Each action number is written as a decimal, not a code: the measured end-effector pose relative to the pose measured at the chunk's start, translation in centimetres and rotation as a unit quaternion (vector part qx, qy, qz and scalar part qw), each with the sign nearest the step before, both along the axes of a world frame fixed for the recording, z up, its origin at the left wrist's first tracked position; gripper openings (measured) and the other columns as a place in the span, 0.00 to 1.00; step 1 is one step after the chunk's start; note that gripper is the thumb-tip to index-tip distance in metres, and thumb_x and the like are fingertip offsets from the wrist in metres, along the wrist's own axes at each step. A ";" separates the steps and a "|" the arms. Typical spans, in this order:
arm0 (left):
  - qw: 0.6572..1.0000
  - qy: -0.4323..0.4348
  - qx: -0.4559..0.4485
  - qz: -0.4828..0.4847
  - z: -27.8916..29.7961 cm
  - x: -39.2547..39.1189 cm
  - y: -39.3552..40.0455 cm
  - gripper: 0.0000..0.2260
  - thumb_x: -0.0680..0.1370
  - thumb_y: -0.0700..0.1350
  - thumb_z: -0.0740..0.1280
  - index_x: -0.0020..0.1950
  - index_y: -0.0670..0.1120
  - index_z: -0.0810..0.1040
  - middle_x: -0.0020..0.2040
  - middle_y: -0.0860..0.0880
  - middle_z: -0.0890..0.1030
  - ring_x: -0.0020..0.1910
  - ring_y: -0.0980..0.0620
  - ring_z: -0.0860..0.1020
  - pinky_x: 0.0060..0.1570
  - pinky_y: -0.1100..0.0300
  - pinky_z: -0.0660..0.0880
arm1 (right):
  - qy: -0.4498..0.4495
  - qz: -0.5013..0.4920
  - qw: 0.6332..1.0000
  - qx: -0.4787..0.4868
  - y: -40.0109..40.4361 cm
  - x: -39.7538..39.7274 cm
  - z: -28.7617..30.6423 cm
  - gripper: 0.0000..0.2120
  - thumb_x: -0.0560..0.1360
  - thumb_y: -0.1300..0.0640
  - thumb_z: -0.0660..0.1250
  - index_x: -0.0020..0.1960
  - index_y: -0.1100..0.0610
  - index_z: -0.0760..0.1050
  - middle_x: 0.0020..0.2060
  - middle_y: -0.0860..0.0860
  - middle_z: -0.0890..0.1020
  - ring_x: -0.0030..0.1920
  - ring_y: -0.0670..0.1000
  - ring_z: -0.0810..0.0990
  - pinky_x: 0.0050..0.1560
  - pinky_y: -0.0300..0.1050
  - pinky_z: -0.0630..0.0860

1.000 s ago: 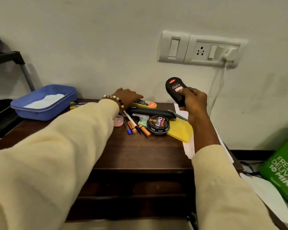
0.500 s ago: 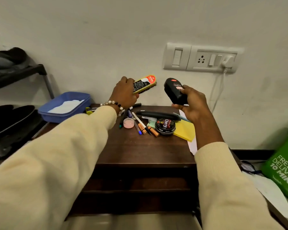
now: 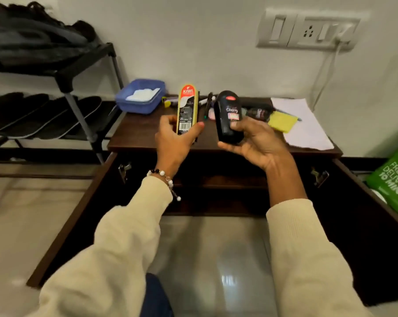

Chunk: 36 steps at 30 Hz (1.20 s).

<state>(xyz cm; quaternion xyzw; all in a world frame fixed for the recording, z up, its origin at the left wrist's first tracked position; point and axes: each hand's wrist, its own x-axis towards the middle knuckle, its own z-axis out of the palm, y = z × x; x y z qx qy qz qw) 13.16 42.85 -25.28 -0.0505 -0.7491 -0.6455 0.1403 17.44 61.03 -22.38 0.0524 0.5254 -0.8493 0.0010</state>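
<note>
My left hand (image 3: 174, 140) grips a yellow Kiwi shoe brush (image 3: 187, 108) by its lower end and holds it upright, label facing me. My right hand (image 3: 255, 140) holds a black Cherry shoe-polish applicator (image 3: 227, 115) upright, thumb across its label. Both are raised in front of the dark wooden table (image 3: 147, 131), side by side and a little apart. Behind them on the tabletop lie a round black polish tin (image 3: 258, 113), a yellow cloth (image 3: 282, 121), pens and white papers (image 3: 305, 131).
A blue plastic tub (image 3: 140, 97) with white contents sits at the table's back left. A black shoe rack (image 3: 56, 92) with footwear stands on the left. A switch panel (image 3: 308, 30) with a plugged-in cable is on the wall. A green bag (image 3: 395, 181) stands at the right.
My left hand picked the yellow brush up from the tabletop and drew it back toward me. Both hands now sit lower and nearer, and my view has tilted down and pulled back.
</note>
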 end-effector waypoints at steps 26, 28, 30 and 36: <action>0.952 -0.215 -0.184 0.118 -14.6 -3.1 -5.5 0.24 0.76 0.44 0.69 0.67 0.36 0.65 0.64 0.36 0.73 0.63 0.38 0.73 0.58 0.51 0.72 | -0.162 -0.068 0.983 0.056 -11.6 -6.2 -15.2 0.25 0.76 0.66 0.65 0.71 0.63 0.63 0.63 0.55 0.72 0.49 0.53 0.77 0.45 0.55 0.81; 0.945 -0.221 -0.215 0.107 -14.9 -4.4 -5.6 0.26 0.78 0.44 0.67 0.70 0.35 0.62 0.67 0.35 0.69 0.65 0.37 0.71 0.57 0.52 0.71 | -0.169 -0.077 0.979 0.088 -12.9 -7.5 -16.6 0.28 0.77 0.64 0.66 0.73 0.63 0.59 0.66 0.56 0.68 0.48 0.53 0.78 0.48 0.54 0.81; 0.938 -0.227 -0.242 0.098 -15.3 -5.3 -5.5 0.27 0.79 0.45 0.65 0.72 0.35 0.59 0.69 0.34 0.65 0.65 0.36 0.69 0.56 0.52 0.70 | -0.165 -0.085 0.974 0.131 -14.0 -8.7 -18.0 0.27 0.77 0.62 0.66 0.73 0.63 0.60 0.68 0.58 0.68 0.53 0.55 0.79 0.48 0.50 0.81; 0.906 -0.228 -0.351 0.057 -16.0 -6.7 -6.2 0.28 0.78 0.41 0.66 0.72 0.33 0.57 0.71 0.32 0.55 0.63 0.33 0.70 0.59 0.51 0.71 | -0.133 -0.093 0.936 0.314 -14.4 -10.8 -20.4 0.27 0.75 0.50 0.68 0.69 0.62 0.68 0.65 0.59 0.71 0.55 0.60 0.79 0.31 0.40 0.81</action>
